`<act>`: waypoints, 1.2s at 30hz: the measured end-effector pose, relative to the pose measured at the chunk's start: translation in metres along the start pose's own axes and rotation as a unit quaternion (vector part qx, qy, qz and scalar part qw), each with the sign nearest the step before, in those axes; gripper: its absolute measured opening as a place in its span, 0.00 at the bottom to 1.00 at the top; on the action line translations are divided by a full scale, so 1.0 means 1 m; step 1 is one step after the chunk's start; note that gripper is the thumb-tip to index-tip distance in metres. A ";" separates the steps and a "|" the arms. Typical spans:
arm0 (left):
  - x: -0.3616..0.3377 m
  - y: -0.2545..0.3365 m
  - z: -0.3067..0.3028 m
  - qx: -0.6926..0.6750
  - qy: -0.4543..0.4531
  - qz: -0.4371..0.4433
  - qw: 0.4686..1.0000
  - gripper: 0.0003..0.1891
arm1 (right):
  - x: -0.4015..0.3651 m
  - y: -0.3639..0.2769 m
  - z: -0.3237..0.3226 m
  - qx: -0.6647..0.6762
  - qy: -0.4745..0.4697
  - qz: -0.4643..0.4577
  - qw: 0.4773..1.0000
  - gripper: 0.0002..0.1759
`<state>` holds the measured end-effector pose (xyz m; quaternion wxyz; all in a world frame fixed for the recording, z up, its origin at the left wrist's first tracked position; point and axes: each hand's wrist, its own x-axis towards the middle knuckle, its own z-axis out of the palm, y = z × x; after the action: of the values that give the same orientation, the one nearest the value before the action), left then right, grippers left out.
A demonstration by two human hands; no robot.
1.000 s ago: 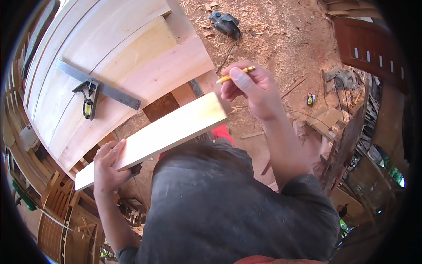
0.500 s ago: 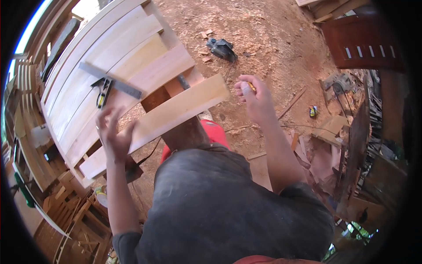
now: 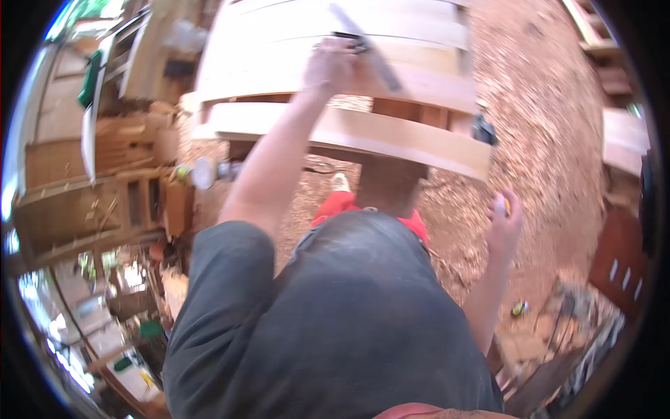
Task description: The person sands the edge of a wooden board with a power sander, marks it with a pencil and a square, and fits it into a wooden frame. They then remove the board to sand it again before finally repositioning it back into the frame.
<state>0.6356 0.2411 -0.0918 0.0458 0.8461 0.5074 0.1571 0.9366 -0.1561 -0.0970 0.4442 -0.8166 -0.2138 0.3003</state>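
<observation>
My left hand [image 3: 329, 68] is at the dark head of a combination square [image 3: 382, 68], its fingers curled around it; motion blur hides the exact grip. The square's metal blade lies slanted over the pale planks [image 3: 279, 66] of a wooden panel. Lower right, beyond the end of a loose pale board [image 3: 391, 140], my right hand [image 3: 505, 220] is closed on a thin yellow-orange pencil [image 3: 507, 206], mostly hidden by the fingers. That board lies across the near side of the panel, with gaps behind it.
A power planer [image 3: 483, 130] sits on the shaving-covered ground past the panel's right end. A small yellow-and-black item [image 3: 518, 309] lies lower right. Wooden furniture parts [image 3: 98, 150] and a green-handled saw [image 3: 89, 80] stand at left. A slotted reddish-brown wood piece [image 3: 618, 262] is at right.
My view has turned left. The left hand has gone from above the board to the combination square. The right hand has dropped lower, still with the pencil.
</observation>
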 end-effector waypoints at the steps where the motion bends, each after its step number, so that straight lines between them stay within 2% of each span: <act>1: 0.002 -0.002 0.001 -0.012 0.023 0.052 0.998 0.18 | -0.001 -0.004 -0.005 0.012 -0.007 -0.004 1.000 0.22; 2: -0.003 0.014 -0.013 -0.101 0.019 0.021 0.995 0.13 | 0.001 -0.008 -0.007 0.024 -0.007 -0.007 1.000 0.22; 3: -0.008 0.025 -0.019 -0.039 0.032 0.098 0.994 0.11 | -0.001 -0.014 -0.009 0.029 -0.005 -0.003 1.000 0.21; 5: -0.027 0.072 -0.031 -0.130 0.033 0.038 0.990 0.11 | 0.006 -0.011 -0.012 0.046 -0.008 -0.003 0.999 0.20; 9: -0.070 0.136 -0.002 -0.211 0.031 0.160 0.964 0.16 | 0.007 0.000 -0.014 0.064 -0.031 0.006 0.997 0.19; 14: -0.099 0.192 0.014 -0.249 -0.002 0.197 0.948 0.18 | 0.004 0.014 -0.026 0.054 -0.037 -0.013 0.998 0.19; 21: -0.080 0.206 0.023 -0.256 -0.021 0.195 0.947 0.18 | -0.001 0.013 -0.027 0.111 -0.024 0.033 0.993 0.18; 24: -0.076 0.209 0.030 -0.253 -0.038 0.193 0.947 0.17 | 0.000 0.002 -0.013 0.170 -0.072 0.054 0.981 0.20; 27: -0.075 0.212 0.033 -0.258 -0.066 0.189 0.945 0.16 | 0.010 0.009 0.006 0.292 -0.111 0.121 0.942 0.23; 28: -0.077 0.212 0.032 -0.261 -0.078 0.187 0.944 0.15 | 0.010 0.006 0.009 0.324 -0.124 0.136 0.928 0.27; 32: -0.083 0.217 0.024 -0.268 -0.105 0.184 0.940 0.15 | 0.009 -0.005 0.018 0.409 -0.154 0.142 0.888 0.29; 35: -0.089 0.224 0.021 -0.280 -0.137 0.169 0.935 0.15 | 0.003 0.005 0.019 0.394 -0.126 0.127 0.902 0.29; 36: -0.091 0.227 0.020 -0.285 -0.147 0.161 0.934 0.15 | 0.001 -0.002 0.013 0.396 -0.119 0.149 0.898 0.28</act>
<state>0.7940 0.0543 -0.0767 0.3329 0.8813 0.2863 0.1746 0.9280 -0.1470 -0.1015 0.6522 -0.5534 -0.0042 0.5180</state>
